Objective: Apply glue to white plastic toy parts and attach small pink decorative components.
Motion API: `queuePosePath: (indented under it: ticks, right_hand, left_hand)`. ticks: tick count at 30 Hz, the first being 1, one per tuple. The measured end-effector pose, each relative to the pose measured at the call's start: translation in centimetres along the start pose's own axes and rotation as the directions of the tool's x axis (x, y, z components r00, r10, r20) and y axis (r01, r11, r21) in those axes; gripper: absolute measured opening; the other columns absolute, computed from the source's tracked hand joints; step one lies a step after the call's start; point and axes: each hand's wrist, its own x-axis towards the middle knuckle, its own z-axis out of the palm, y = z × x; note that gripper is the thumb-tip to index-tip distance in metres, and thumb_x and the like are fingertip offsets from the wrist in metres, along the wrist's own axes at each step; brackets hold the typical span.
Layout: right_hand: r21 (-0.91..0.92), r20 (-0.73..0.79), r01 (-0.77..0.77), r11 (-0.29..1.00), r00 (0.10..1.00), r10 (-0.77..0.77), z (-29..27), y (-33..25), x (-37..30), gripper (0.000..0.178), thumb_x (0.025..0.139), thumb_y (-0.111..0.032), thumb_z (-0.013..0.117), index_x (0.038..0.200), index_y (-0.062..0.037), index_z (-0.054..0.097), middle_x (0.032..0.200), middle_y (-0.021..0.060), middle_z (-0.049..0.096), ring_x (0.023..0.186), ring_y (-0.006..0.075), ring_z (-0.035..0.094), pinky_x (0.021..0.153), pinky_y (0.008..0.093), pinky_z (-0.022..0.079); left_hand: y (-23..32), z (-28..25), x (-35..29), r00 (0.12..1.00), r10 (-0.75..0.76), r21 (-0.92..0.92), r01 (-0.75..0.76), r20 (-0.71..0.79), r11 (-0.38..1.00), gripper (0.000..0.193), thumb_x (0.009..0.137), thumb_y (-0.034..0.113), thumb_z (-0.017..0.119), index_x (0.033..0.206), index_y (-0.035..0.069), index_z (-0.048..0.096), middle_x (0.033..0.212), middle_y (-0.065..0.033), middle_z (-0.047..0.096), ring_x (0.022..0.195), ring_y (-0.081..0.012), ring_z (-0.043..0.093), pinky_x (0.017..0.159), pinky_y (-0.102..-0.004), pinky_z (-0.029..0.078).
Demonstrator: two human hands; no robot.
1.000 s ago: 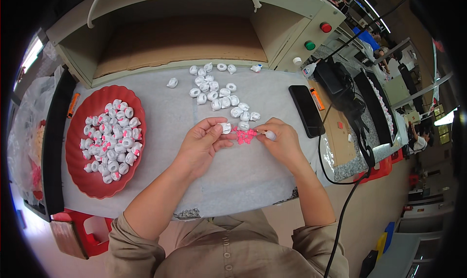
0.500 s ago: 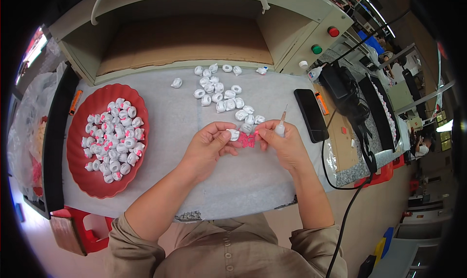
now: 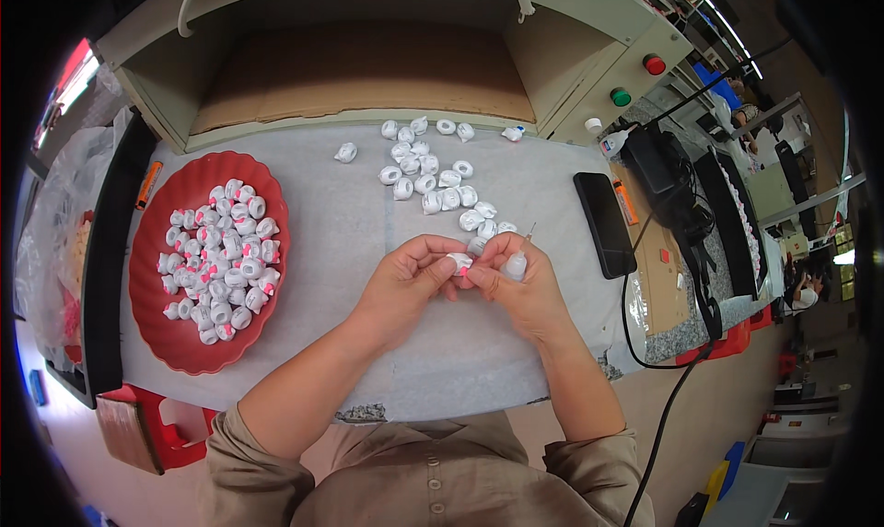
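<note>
Between thumb and fingers, my left hand (image 3: 412, 276) grips a small white rounded piece (image 3: 459, 261). My right hand (image 3: 523, 292) is pinched on a tiny pink piece (image 3: 466, 272), which it presses against the white one. Tucked in the same right hand is a small clear bottle (image 3: 516, 266) with a thin needle tip pointing up. Just beyond my fingers lie several loose white pieces (image 3: 448, 199), some showing a round hole. A red scalloped bowl (image 3: 152, 278) at the left holds many white pieces with pink parts on them.
A box-shaped cabinet (image 3: 580, 85) with an open front and red and green buttons stands behind. To the right lie a black phone (image 3: 605, 225), an orange marker-like stick (image 3: 626, 203) and black cables (image 3: 658, 366). A black tray (image 3: 101, 269) edges the left side.
My hands have closed together, and the pink piece now touches the white one. The pink pile seen between them before is hidden. The whole view has shifted slightly.
</note>
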Motion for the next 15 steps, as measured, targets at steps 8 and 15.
queuePosePath:
  ticks: [8, 15]
  right_hand:
    - [-0.307, -0.028, 0.166, 0.937, 0.983, -0.184, -0.5, 0.9, 0.1, 0.014, 0.074, -0.003, 0.063, 0.08, -0.0006, 0.05, 0.076, 0.004, 0.056, 0.073, 0.0075, 0.053, 0.066, 0.0213, 0.045]
    - [-0.28, -0.115, 0.132, 0.951, 0.979, -0.17, 0.8, 0.8, -0.3, 0.013, 0.076, -0.005, 0.061, 0.084, 0.0014, 0.053, 0.077, 0.0056, 0.058, 0.073, 0.009, 0.056, 0.064, 0.0211, 0.047]
  left_hand:
    - [0.1, 0.2, -0.1, 1.0, 0.014, 0.089, -0.015, 0.015, 0.996, 0.016, 0.086, 0.004, 0.044, 0.1, 0.001, 0.051, 0.089, -0.0048, 0.056, 0.072, -0.0088, 0.049, 0.064, -0.0212, 0.041]
    - [0.1, 0.2, -0.2, 0.997, 0.072, 0.187, -0.07, -0.002, 0.98, 0.015, 0.086, 0.005, 0.045, 0.099, 0.001, 0.051, 0.085, -0.004, 0.056, 0.069, -0.008, 0.048, 0.064, -0.0206, 0.041]
